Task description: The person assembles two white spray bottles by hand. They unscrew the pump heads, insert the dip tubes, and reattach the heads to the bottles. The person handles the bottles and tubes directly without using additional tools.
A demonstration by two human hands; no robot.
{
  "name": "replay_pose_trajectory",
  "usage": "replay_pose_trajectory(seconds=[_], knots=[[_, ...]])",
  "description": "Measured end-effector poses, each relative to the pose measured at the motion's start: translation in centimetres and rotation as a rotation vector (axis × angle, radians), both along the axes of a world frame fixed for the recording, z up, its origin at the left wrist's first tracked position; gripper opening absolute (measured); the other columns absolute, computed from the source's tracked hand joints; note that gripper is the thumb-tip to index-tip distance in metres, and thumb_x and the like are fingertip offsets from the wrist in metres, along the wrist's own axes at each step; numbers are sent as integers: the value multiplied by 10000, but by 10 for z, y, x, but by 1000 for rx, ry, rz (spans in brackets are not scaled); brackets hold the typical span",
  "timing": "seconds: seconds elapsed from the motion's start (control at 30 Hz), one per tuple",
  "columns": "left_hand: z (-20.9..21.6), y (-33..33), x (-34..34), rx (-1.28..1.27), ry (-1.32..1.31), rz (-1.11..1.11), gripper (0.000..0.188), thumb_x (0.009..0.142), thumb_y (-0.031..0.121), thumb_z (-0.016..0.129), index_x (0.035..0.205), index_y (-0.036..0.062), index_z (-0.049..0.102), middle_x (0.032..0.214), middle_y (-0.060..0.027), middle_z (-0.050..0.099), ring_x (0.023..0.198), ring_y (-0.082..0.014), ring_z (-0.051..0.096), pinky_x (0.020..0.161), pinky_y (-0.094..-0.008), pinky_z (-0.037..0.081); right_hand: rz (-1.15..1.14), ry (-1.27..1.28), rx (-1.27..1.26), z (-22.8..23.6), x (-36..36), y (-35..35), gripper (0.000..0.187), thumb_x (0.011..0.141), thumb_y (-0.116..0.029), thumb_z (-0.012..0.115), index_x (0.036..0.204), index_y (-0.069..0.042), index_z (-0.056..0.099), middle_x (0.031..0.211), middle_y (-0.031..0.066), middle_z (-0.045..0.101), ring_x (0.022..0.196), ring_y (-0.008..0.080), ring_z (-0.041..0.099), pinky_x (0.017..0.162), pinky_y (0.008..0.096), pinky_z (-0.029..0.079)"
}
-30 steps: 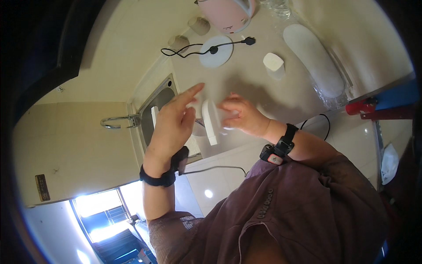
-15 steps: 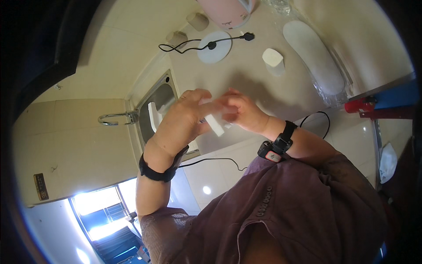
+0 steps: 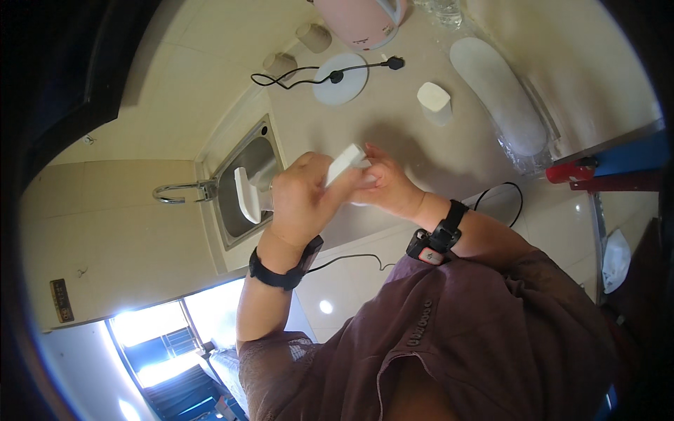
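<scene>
Over the counter's front part, close to the sink, my two hands meet. My left hand is closed round a white, narrow, block-like piece whose end points away from me. The fingers of my right hand are bent against the same piece from the right, and my hands hide much of it. I cannot make out its exact kind. Left of my left hand, a white-edged, see-through container stands tilted at the sink. Its lower part is partly behind my hand.
At the back are a pink electric kettle, a white round base with a black cord, and two beige cups. A cream-topped container and a long white wrapped item lie to the right. The tap reaches over the sink.
The white piece has swung from pointing toward me to pointing away. My left hand and forearm have moved right, closer to my right hand, showing more of the sink.
</scene>
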State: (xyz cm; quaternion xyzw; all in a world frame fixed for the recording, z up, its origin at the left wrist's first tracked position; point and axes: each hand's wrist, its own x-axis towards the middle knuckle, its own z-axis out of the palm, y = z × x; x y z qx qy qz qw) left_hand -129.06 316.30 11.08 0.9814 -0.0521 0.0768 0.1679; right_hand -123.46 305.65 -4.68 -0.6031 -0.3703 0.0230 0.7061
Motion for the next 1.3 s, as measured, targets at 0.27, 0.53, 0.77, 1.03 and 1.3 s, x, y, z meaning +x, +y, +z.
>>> replay_pose_trajectory(seconds=[0.27, 0.53, 0.77, 1.03, 1.3], knots=[[-8, -13, -3, 40, -2, 259, 378, 877, 339, 637, 774, -10, 535, 622, -215, 575, 589, -395, 589, 510, -430, 449, 2, -44, -49, 10, -1, -6, 440, 712, -340, 775, 1072, -98, 704, 960, 38, 689, 1009, 242, 557, 956, 391, 361], [-9, -16, 4, 173, 6, 212, 362, 886, 337, 623, 773, 14, 507, 628, -207, 592, 566, -394, 595, 499, -445, 460, 34, 10, 22, 6, 2, -7, 434, 727, -328, 769, 1076, -80, 698, 977, 44, 688, 1029, 231, 556, 1000, 380, 322], [-5, -1, -1, 259, -39, -99, 319, 896, 302, 621, 763, 37, 502, 585, -162, 574, 536, -334, 601, 468, -401, 458, 154, -5, -89, 11, -2, -12, 359, 757, -241, 774, 1079, -114, 677, 997, 48, 661, 1097, 237, 537, 1142, 419, 212], [-14, -8, -8, 212, -41, 167, 305, 895, 301, 621, 834, 27, 502, 635, -171, 595, 568, -332, 608, 494, -393, 466, 38, 33, -35, 6, -10, -1, 457, 724, -353, 762, 1064, -58, 686, 1022, 86, 676, 1047, 271, 528, 1029, 412, 303], [-3, 8, -60, -515, -40, 427, 379, 916, 217, 632, 1194, -22, 537, 778, -93, 638, 588, -115, 591, 515, -256, 431, 62, 65, -114, 22, -26, 1, 357, 757, -181, 761, 1075, -57, 654, 1021, 65, 646, 1038, 234, 554, 1090, 430, 329]])
